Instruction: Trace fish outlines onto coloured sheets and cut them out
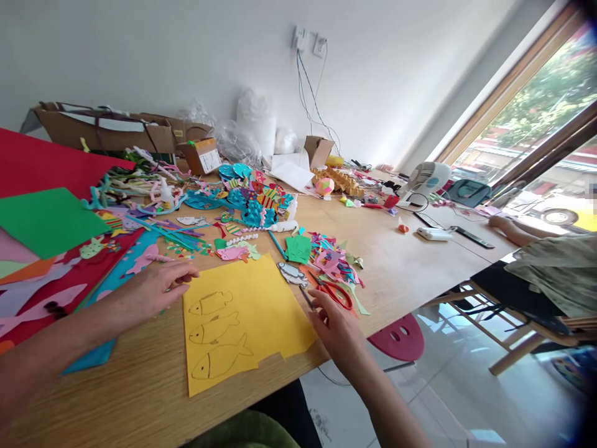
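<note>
A sheet of yellow paper (275, 305) lies on the table in front of me, with three fish outlines (214, 336) drawn in dark line on its left part. My left hand (170, 283) is at the sheet's upper left edge, its fingers loosely bent, thumb apart, nothing in them. In my right hand (336, 323), by the sheet's right edge, is a thin dark pencil (306, 298) gripped between the fingers. Beyond that hand lie orange-handled scissors (338, 294) and a grey paper fish cutout (293, 274).
Colourful paper scraps (331, 255), a green paper piece (298, 249) and blue decorated cutouts (256, 205) lie farther back. Stacked coloured sheets (51, 224) cover the left side. A white fan (426, 180) stands at the right. Another person's arm (508, 230) rests at the table's far right.
</note>
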Demonstrator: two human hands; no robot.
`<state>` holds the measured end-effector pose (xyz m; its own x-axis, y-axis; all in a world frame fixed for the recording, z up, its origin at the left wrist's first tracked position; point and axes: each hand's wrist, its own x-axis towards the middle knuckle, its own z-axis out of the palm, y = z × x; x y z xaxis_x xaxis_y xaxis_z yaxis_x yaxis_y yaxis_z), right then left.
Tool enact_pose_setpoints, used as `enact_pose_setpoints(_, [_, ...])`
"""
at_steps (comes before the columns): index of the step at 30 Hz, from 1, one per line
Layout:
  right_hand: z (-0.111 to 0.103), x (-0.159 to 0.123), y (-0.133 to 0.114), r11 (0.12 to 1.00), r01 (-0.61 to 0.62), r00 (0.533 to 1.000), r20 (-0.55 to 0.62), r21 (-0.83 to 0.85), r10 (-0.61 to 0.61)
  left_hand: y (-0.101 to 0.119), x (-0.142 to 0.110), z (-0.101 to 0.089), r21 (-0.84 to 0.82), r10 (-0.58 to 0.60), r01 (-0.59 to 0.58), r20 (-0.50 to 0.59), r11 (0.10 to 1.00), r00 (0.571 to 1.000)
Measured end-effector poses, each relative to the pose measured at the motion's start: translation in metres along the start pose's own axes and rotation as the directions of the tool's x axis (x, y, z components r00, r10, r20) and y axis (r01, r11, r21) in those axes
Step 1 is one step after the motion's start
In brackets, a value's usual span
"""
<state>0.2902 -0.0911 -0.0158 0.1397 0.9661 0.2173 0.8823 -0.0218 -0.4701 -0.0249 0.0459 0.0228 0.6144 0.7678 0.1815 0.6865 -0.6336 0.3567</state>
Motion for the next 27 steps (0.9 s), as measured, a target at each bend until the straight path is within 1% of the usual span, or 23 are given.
enact_pose_setpoints(3, [0.001,0.006,0.001,0.992,-0.03,0.999,0.032,-0.119,0.034,-0.001,0.008,0.0,0.096,-0.006,-0.001,0.069,0.995,0.998])
enact_pose_setpoints(5, [0.002,0.009,0.002,0.982,-0.041,0.998,0.037,-0.186,0.049,0.001,0.011,0.0,0.127,0.0,-0.015,0.118,0.992,0.993])
enact_pose_setpoints(9, [0.005,0.014,0.002,0.966,-0.014,0.999,0.037,-0.259,0.025,0.005,0.016,0.0,0.103,0.012,-0.028,0.153,0.994,0.988])
enact_pose_setpoints(14, [0.005,0.022,-0.002,0.955,-0.012,0.994,0.1,-0.297,0.043,0.004,0.023,-0.006,0.047,-0.086,0.077,0.244,0.996,0.966])
enact_pose_setpoints(18, [0.006,0.025,-0.001,0.961,-0.015,0.992,0.12,-0.276,0.05,-0.002,0.03,-0.006,0.024,-0.146,0.145,0.265,0.989,0.953])
enact_pose_setpoints(20, [0.007,0.026,0.003,0.966,-0.01,0.992,0.117,-0.258,0.042,-0.005,0.033,-0.002,0.029,-0.159,0.158,0.287,0.987,0.945])
enact_pose_setpoints(24, [0.009,0.024,0.01,0.972,0.011,0.997,0.074,-0.236,0.007,-0.009,0.038,0.016,0.064,-0.156,0.143,0.323,0.988,0.933])
enact_pose_setpoints(27, [0.01,0.022,0.012,0.969,0.013,0.994,0.111,-0.245,0.015,-0.009,0.04,0.026,0.094,-0.164,0.139,0.345,0.986,0.924])
